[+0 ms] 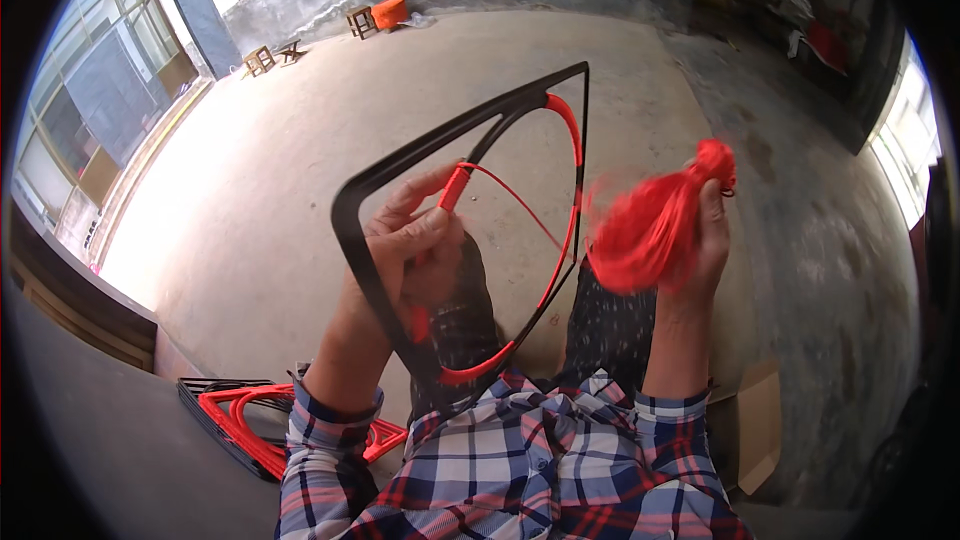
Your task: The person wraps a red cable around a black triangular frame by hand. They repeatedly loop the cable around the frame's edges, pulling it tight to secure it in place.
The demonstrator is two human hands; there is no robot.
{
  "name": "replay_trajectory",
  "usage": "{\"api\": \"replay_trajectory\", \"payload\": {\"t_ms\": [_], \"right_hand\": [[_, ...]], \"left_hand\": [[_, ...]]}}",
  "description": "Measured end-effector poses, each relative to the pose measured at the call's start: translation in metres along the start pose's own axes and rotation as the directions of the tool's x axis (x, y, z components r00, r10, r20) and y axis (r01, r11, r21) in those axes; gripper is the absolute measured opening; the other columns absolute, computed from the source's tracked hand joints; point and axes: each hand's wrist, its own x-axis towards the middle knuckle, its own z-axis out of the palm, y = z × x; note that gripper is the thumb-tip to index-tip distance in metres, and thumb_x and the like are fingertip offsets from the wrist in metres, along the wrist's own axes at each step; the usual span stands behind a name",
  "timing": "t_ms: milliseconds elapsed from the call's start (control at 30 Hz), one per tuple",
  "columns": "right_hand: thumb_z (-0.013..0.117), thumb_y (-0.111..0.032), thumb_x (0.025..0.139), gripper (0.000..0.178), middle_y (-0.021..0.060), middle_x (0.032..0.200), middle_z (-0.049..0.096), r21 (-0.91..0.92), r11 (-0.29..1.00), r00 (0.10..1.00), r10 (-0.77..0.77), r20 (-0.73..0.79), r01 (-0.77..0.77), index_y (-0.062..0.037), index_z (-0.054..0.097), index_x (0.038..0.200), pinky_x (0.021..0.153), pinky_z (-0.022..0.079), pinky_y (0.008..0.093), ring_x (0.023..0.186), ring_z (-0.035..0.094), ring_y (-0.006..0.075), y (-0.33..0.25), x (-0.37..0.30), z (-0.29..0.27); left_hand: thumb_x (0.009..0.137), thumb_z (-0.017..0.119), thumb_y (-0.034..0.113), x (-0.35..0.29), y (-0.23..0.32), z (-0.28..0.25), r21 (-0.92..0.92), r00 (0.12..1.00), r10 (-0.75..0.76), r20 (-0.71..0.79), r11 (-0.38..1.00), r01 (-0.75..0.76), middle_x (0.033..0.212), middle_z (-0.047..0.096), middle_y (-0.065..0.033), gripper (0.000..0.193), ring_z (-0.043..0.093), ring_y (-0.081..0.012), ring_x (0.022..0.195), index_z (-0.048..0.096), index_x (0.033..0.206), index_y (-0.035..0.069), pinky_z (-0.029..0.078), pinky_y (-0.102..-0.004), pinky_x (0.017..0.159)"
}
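Note:
My left hand (402,245) is closed on a black frame (468,124) with a rounded inner ring, held tilted above my lap. Thumb and fingers pinch the ring where red cord (453,188) is wound tightly around it. Other stretches of the ring are also covered in red, at its right side and bottom; between them black shows. A single red strand runs from the wound part across the ring's opening towards the right. My right hand (711,230) grips a loose bundle of red cord (650,230), knotted at the top, off the frame's right side. The bundle is blurred by motion.
Several black frames with red-wrapped parts (250,425) lie stacked by my left elbow. An open cardboard box (757,428) stands at my right. Small wooden stools (260,61) and an orange-red object (390,12) are far off by the wall, on the concrete floor (300,160).

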Motion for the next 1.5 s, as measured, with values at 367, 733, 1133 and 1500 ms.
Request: {"api": "replay_trajectory", "payload": {"t_ms": [367,733,1133,1500], "right_hand": [[0.076,-0.018,0.082,0.026,0.015,0.076,0.068,-0.952,0.293,0.98,0.198,-0.034,-0.092,-0.0025,0.059,0.093,0.062,0.053,0.0372,0.07,0.07,0.028,0.095,-0.052,-0.026],[0.077,-0.018,0.082,0.031,0.0152,0.081,0.071,-0.802,0.369,0.746,0.652,-0.136,-0.469,0.0026,0.064,0.101,0.069,0.053,0.0304,0.074,0.069,0.0179,0.137,-0.095,-0.056],[0.072,-0.014,0.09,0.028,0.0045,0.092,0.067,-0.625,0.564,0.781,0.612,-0.124,-0.541,0.0016,0.06,0.109,0.075,0.051,0.027,0.08,0.061,0.0109,0.104,-0.05,0.011],[0.07,-0.028,0.091,0.03,0.0154,0.123,0.063,0.144,0.934,0.797,0.191,0.573,-0.327,-0.0028,0.071,0.109,0.094,0.048,0.0376,0.104,0.063,0.0197,0.033,0.035,0.119]], "left_hand": [[0.102,0.049,0.027,-0.009,0.011,-0.023,0.03,0.993,0.028,0.113,0.999,-0.031,0.062,0.044,-0.0003,0.042,0.03,-0.0037,0.036,0.049,0.133,-0.002,0.022,-0.0211,0.032],[0.107,0.037,0.032,-0.02,0.019,-0.027,-0.058,0.986,0.003,0.164,0.998,0.007,0.063,0.049,-0.0016,0.046,0.035,-0.0057,0.038,0.051,0.128,-0.006,0.028,-0.0208,0.034],[0.102,0.051,0.02,-0.02,0.012,-0.002,0.063,0.964,0.18,0.195,0.979,-0.195,0.115,0.062,-0.0203,0.046,0.037,-0.0044,0.042,0.045,0.142,-0.001,0.027,-0.0203,0.035],[0.095,0.052,0.051,-0.025,-0.006,0.071,-0.43,0.953,-0.199,0.229,0.858,0.282,0.087,0.06,-0.0198,0.065,0.048,-0.0176,0.046,0.05,0.125,-0.007,0.036,-0.0265,0.038]]}}
